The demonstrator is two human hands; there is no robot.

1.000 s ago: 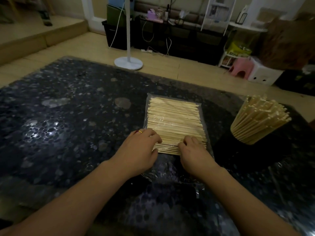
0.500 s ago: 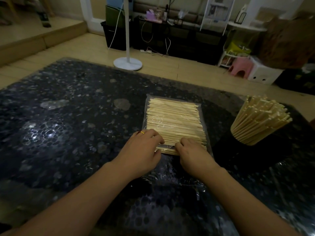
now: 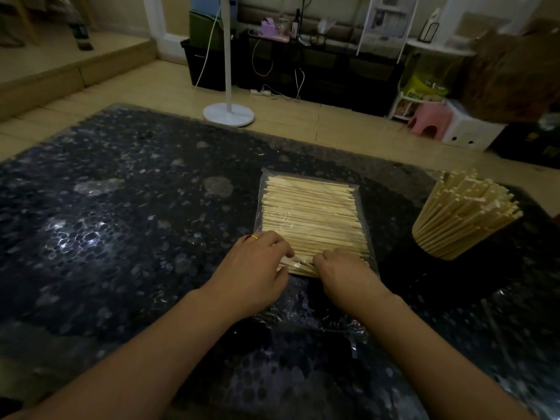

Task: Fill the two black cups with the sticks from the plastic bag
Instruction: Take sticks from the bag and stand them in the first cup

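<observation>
- Bag [image 3: 312, 221]: clear plastic, flat on the dark table [image 3: 121, 225], filled with sticks [image 3: 312, 207] lying crosswise.
- Left hand [image 3: 251, 268]: fingers curled, pinching the bag's near edge.
- Right hand [image 3: 345, 274]: fingers curled on the same edge, just beside the left.
- Cup [image 3: 436, 259]: right of the bag, packed with upright sticks fanning outward.

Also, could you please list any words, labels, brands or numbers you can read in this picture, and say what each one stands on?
None can be read.
Plastic bag of sticks: no print shows.
Bottle on the far dark cabinet: label too small and blurred.
Yellow packet on the white shelf: print blurred.
</observation>
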